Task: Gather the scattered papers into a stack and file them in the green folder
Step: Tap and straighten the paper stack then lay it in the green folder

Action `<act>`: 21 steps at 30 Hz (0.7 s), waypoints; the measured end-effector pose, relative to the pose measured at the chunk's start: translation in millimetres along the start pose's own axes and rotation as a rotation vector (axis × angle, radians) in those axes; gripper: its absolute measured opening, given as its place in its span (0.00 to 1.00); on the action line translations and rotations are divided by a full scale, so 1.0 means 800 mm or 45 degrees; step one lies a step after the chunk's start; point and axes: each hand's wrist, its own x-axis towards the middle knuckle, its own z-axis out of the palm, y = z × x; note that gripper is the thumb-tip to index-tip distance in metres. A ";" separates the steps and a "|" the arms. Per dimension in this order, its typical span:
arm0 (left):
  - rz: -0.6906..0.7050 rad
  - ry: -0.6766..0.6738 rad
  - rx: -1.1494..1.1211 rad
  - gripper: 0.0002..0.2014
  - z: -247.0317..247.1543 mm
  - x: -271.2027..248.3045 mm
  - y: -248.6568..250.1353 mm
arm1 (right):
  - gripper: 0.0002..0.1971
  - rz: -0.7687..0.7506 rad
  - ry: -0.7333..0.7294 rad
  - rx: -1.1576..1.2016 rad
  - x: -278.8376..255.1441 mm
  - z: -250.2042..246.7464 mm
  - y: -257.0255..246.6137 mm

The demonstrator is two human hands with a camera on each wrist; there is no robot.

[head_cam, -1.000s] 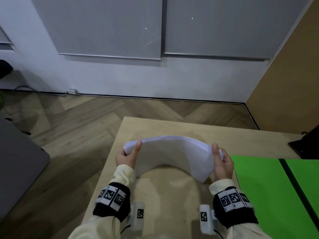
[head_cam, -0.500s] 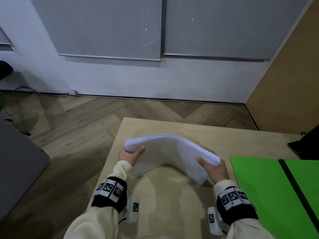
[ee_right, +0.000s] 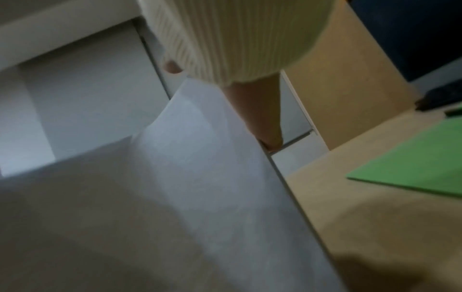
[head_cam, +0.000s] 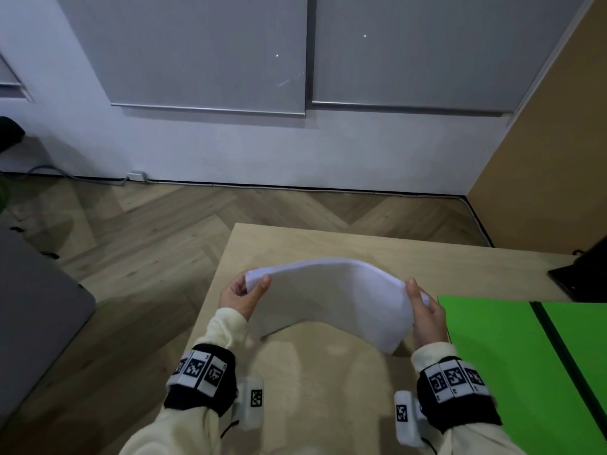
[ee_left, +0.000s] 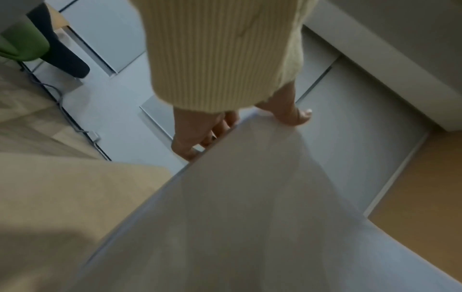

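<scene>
Both thumbs have come back on top of the paper stack (head_cam: pixel 331 300) since half a second ago, when the right one was tucked beneath its edge. Nearest, black wristbands with checkered marker tags sit over ribbed cream sleeves. Beyond them the left hand (head_cam: pixel 241 295) pinches the stack's left end, thumb above and fingers below; the right hand (head_cam: pixel 427 318) pinches the right end likewise. Held above the pale wooden table (head_cam: pixel 328 389), the white sheets bow upward in a smooth arch, their near edge hanging lower. Just beside the right hand lies the green folder (head_cam: pixel 512 362), open flat, matte, with a dark spine. Farther off, herringbone flooring meets a white wall.
</scene>
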 end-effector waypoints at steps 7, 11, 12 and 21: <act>-0.167 0.293 -0.065 0.14 0.035 -0.008 0.016 | 0.05 -0.090 0.123 -0.074 0.001 0.014 -0.003; -0.106 0.273 0.029 0.09 0.032 -0.006 0.013 | 0.23 -0.114 -0.073 -0.291 0.001 -0.003 0.006; -0.079 0.230 0.091 0.06 0.032 -0.006 0.011 | 0.24 -0.070 -0.103 -0.353 0.005 -0.006 0.008; 0.114 0.107 0.138 0.11 0.025 -0.001 0.029 | 0.06 -0.220 -0.184 -0.185 0.004 -0.006 -0.036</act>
